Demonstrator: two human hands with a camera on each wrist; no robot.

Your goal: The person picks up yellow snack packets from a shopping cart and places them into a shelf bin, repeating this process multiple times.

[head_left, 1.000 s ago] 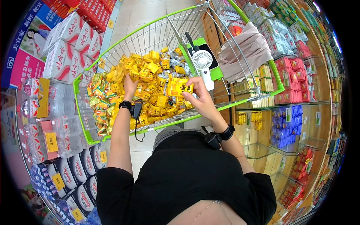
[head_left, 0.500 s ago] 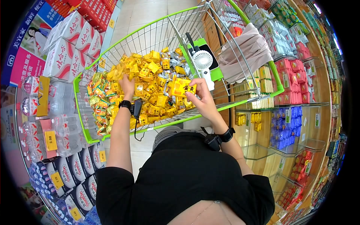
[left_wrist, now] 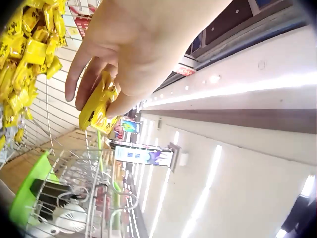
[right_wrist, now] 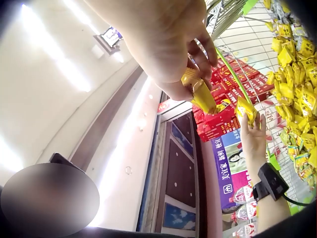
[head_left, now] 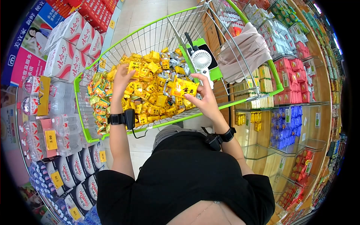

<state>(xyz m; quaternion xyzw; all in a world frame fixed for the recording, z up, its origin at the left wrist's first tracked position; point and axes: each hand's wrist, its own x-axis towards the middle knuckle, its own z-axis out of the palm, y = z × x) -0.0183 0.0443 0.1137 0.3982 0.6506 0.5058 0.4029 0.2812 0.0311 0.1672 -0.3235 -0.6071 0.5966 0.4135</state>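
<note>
The left hand (head_left: 122,80) pinches a small yellow packet (head_left: 134,69) between thumb and fingers, above the left part of the packet heap (head_left: 152,98). In the left wrist view that packet (left_wrist: 99,104) is seen edge-on in the hand (left_wrist: 126,49). To the right, the right hand (head_left: 206,98) grips another yellow packet (head_left: 184,87) by its right side, its dark printing facing up. The right wrist view shows this packet (right_wrist: 202,94) partly covered by the fingers. Yellow, silver and green-orange packets fill the cart's basket beneath both hands.
The cart's green rim (head_left: 123,137) runs between body and heap. A white fan (head_left: 202,60) and a beige cloth (head_left: 245,52) are at its right end. Bottles (head_left: 65,123) and cartons stand left; shelves of bagged goods (head_left: 287,125) stand right.
The left hand has risen out of the heap with a yellow packet and drawn back slightly. The packet in the right hand has shifted a little to the right.
</note>
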